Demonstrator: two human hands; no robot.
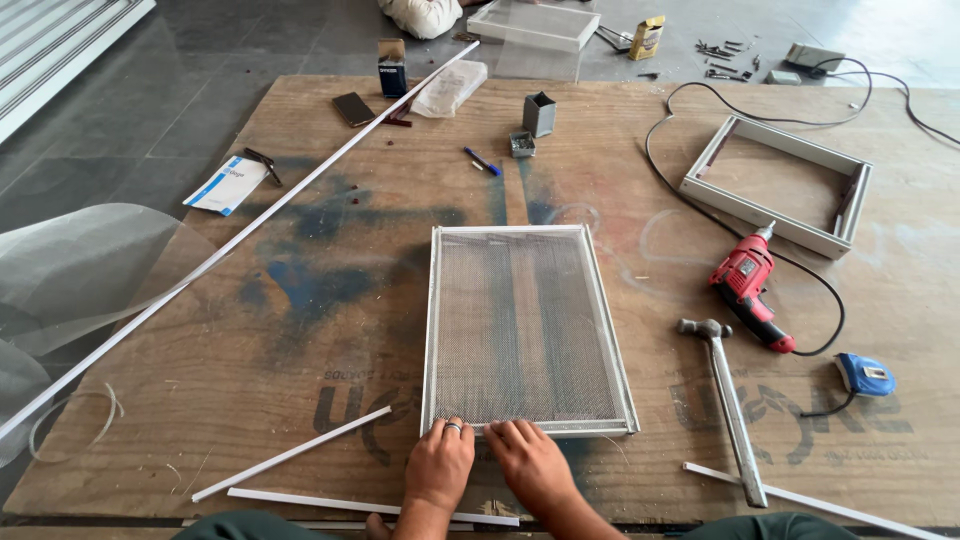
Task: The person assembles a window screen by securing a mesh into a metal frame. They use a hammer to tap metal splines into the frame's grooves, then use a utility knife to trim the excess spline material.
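Both the left hand (438, 465) and right hand (530, 462) press flat, seemingly unclenched, on the mesh frame's (525, 330) six-o'clock edge at the board's centre, where uneven pressure could pop the mesh loose.

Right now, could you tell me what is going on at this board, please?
A person presses both hands on the near edge of a white mesh-covered frame lying flat on a plywood board. The left hand and right hand rest side by side on the frame's bottom rail. To the right lie a hammer, a red drill, a blue tape measure and an empty white frame. Loose white strips lie at the left.
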